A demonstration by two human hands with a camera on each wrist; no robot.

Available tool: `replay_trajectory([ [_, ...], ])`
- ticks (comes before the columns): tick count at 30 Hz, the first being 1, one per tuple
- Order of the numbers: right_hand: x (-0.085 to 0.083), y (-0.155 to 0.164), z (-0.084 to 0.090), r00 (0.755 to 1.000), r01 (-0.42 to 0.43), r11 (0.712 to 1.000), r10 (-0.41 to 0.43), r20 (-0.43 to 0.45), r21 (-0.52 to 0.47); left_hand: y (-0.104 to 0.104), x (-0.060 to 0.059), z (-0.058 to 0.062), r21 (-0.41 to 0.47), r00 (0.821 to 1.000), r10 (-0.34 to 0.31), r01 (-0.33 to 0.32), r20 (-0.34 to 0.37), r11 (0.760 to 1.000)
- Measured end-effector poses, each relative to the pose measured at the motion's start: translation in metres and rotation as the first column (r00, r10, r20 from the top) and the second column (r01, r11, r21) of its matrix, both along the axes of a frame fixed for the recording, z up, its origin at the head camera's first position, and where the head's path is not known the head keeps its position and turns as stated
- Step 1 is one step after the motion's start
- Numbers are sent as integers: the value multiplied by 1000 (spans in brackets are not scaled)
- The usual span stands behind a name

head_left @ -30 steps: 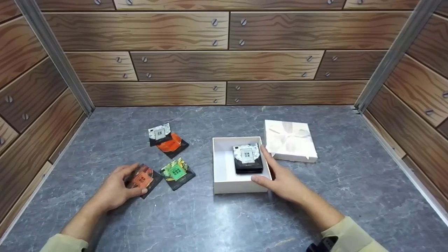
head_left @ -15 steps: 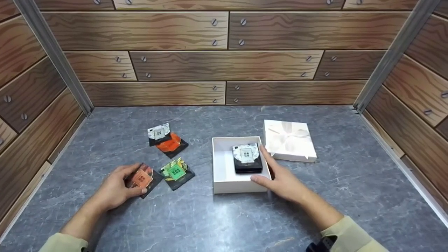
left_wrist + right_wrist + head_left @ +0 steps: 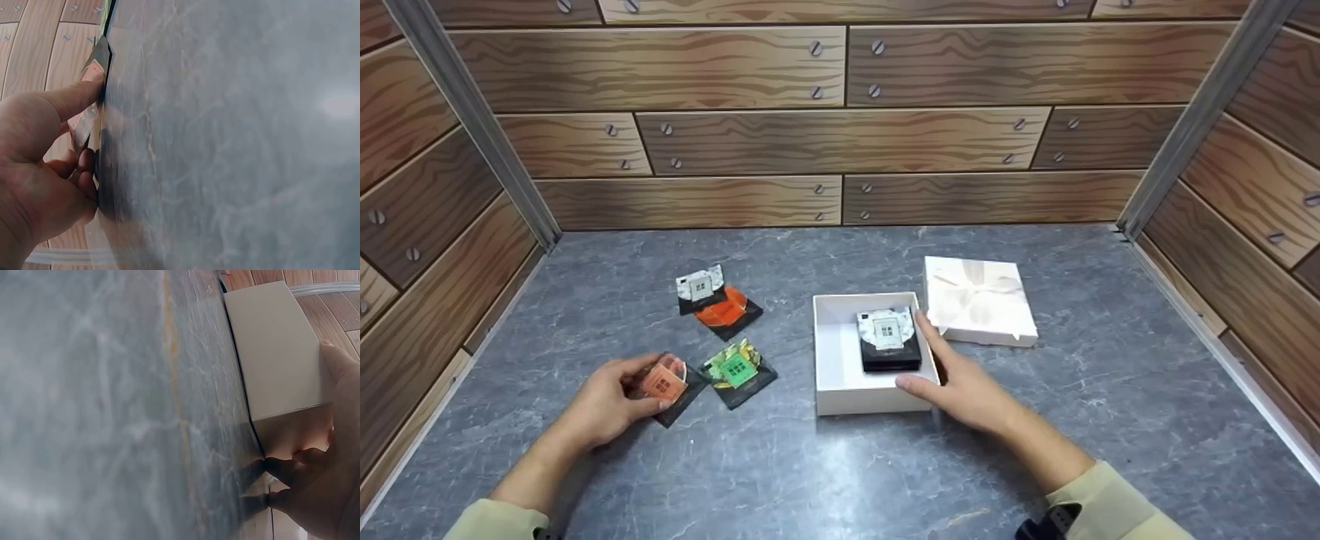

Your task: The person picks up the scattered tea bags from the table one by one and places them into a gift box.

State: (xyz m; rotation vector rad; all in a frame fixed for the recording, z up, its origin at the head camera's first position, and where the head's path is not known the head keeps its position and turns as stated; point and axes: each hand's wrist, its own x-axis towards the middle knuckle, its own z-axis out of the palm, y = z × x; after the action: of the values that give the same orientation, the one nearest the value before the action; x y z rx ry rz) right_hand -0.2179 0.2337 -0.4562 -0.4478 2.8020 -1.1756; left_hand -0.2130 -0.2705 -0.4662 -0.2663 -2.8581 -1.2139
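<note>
In the head view my left hand [image 3: 611, 401] pinches a dark square sachet with an orange label [image 3: 664, 382] at its left edge. The left wrist view shows the thumb on its face, the other fingers behind, and the sachet tilted off the table. Beside it lies a green-labelled sachet [image 3: 738, 370]. My right hand [image 3: 964, 379] holds the right side of an open white box [image 3: 836, 401], thumb at the front rim, fingers along the outer wall. Inside the box, a stack of black-and-white sachets [image 3: 889, 337] sits toward the right.
A white lid with a ribbon bow [image 3: 979, 300] lies behind the box to the right. At the back left, a black-and-white sachet [image 3: 701, 288] overlaps a red-orange sachet [image 3: 727, 311]. Wood-patterned walls [image 3: 750, 139] enclose the grey marbled table [image 3: 840, 480].
The orange-labelled sachet has tipped up slightly in my left hand, its left side raised. My right hand and the box keep their place.
</note>
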Motion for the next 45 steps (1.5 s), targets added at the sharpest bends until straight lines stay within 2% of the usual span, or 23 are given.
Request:
replay_trajectory([
  [9,-1,0,0,1000,3,1000,-3,9,9,-5,-3,6,58,996,35,-40,88,998],
  [18,-1,0,0,1000,-3,1000,3,-5,-3,-17,-5,18,156,994,60,-74,92,985],
  [23,0,0,-1,1000,6,1000,-6,-5,-6,-17,-8,32,214,997,60,-68,44,974],
  [28,-1,0,0,1000,0,1000,0,-14,-1,-10,-10,52,214,995,93,-84,-32,973],
  [32,-1,0,0,1000,1,1000,-1,-13,2,2,-13,69,189,983,138,-115,-118,975],
  [36,-1,0,0,1000,3,1000,-3,-11,0,18,-18,81,221,969,160,-117,-188,968],
  [42,-2,0,0,1000,0,1000,0,-14,-1,41,-27,95,301,979,117,-61,-170,952],
  [45,-2,-1,1,1000,0,1000,0,-14,-2,53,-31,100,355,982,96,-32,-163,934],
])
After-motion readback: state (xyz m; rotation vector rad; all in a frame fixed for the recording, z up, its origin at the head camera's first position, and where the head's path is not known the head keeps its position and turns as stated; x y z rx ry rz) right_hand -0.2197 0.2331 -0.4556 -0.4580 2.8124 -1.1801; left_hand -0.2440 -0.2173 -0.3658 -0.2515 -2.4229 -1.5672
